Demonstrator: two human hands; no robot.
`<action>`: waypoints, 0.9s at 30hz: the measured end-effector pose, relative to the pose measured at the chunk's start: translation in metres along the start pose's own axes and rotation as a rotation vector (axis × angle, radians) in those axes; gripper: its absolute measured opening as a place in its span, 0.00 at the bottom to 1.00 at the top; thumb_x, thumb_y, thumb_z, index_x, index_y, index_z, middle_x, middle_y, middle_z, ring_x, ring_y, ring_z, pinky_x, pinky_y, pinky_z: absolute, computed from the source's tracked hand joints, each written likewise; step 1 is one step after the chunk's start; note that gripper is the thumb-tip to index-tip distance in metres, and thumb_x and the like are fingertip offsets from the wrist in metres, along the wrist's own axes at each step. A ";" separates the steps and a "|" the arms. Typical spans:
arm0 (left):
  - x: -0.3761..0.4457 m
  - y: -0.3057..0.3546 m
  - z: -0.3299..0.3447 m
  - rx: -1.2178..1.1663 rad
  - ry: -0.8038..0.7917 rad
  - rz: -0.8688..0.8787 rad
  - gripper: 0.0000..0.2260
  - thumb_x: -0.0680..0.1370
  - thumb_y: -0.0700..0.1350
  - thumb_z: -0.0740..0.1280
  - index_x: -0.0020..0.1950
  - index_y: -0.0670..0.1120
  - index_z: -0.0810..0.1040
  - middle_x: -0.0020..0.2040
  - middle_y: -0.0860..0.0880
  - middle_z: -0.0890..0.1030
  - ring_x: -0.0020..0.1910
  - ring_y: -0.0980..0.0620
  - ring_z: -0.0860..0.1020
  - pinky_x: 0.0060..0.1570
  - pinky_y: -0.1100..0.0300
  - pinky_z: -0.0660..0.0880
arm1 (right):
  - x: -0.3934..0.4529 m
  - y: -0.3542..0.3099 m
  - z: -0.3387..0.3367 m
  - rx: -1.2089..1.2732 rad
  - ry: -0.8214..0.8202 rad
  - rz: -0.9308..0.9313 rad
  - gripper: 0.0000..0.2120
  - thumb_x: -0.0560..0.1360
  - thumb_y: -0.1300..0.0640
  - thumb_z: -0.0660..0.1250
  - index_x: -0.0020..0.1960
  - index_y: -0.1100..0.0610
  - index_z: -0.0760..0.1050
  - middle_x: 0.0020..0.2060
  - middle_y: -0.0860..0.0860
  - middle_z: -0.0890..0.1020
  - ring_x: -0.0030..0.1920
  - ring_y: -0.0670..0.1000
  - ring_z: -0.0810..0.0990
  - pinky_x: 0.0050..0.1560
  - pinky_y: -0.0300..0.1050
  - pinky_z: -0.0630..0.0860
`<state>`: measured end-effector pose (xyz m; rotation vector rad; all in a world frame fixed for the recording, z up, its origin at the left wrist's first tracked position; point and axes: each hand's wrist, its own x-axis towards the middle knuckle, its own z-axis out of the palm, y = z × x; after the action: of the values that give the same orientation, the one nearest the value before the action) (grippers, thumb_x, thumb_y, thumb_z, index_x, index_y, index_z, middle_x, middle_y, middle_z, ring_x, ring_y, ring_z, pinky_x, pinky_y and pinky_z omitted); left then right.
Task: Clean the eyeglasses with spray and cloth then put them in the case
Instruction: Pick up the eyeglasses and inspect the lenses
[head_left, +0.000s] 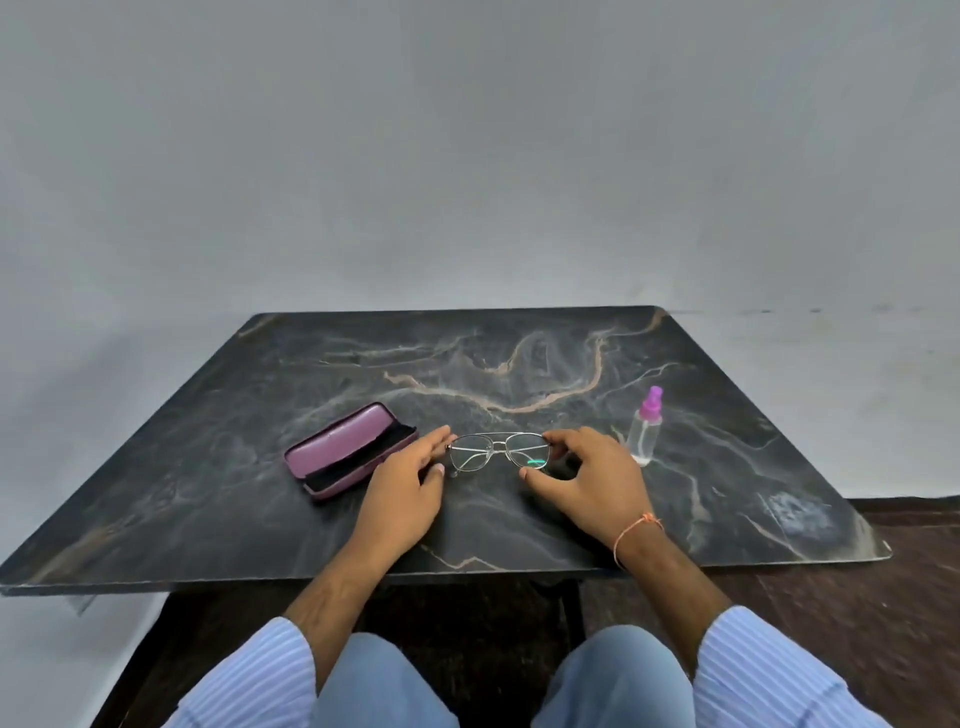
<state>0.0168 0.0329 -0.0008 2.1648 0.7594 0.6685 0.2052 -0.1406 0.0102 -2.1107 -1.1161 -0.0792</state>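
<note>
The eyeglasses (497, 451) stand on the dark worktop (208, 493), between both hands. The left hand (402, 486) pinches their left end with its fingers (435, 439); the right hand (592, 480) pinches their right end. Left of the eyeglasses lies the open purple case (348, 451); right of them stands the spray bottle (644, 428).

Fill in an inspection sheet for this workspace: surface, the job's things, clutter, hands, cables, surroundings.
Surface: dark marble-patterned table, pale veins.
Job's things: eyeglasses upright at centre; purple case open, to their left; spray bottle with pink cap standing to their right; no cloth seen.
Clutter: nothing seen.
Hands: left hand and right hand each pinch one end of the frame; orange thread on the right wrist.
Cables: nothing seen.
Surroundings: plain grey wall, dark floor.
</note>
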 end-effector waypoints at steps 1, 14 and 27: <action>0.001 0.002 0.000 -0.084 0.020 -0.015 0.24 0.85 0.35 0.66 0.80 0.51 0.76 0.71 0.60 0.83 0.72 0.64 0.79 0.75 0.62 0.73 | -0.001 0.000 0.000 0.041 0.025 -0.006 0.23 0.69 0.38 0.79 0.61 0.45 0.84 0.45 0.38 0.82 0.48 0.42 0.79 0.49 0.34 0.73; 0.025 0.025 0.004 -0.809 -0.015 -0.097 0.12 0.80 0.44 0.72 0.63 0.48 0.86 0.60 0.49 0.90 0.52 0.45 0.91 0.47 0.61 0.86 | 0.008 0.000 -0.001 0.467 0.197 -0.065 0.23 0.69 0.51 0.84 0.61 0.42 0.84 0.50 0.41 0.86 0.56 0.47 0.84 0.55 0.51 0.82; 0.018 0.022 0.010 -0.652 0.101 0.058 0.09 0.82 0.47 0.71 0.58 0.48 0.89 0.57 0.52 0.91 0.44 0.44 0.91 0.45 0.57 0.86 | 0.002 0.000 -0.001 0.490 0.237 -0.187 0.24 0.69 0.52 0.84 0.63 0.46 0.83 0.49 0.44 0.85 0.53 0.52 0.84 0.50 0.56 0.83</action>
<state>0.0423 0.0282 0.0143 1.5673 0.4427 0.9124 0.2072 -0.1398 0.0122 -1.5200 -1.0594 -0.1258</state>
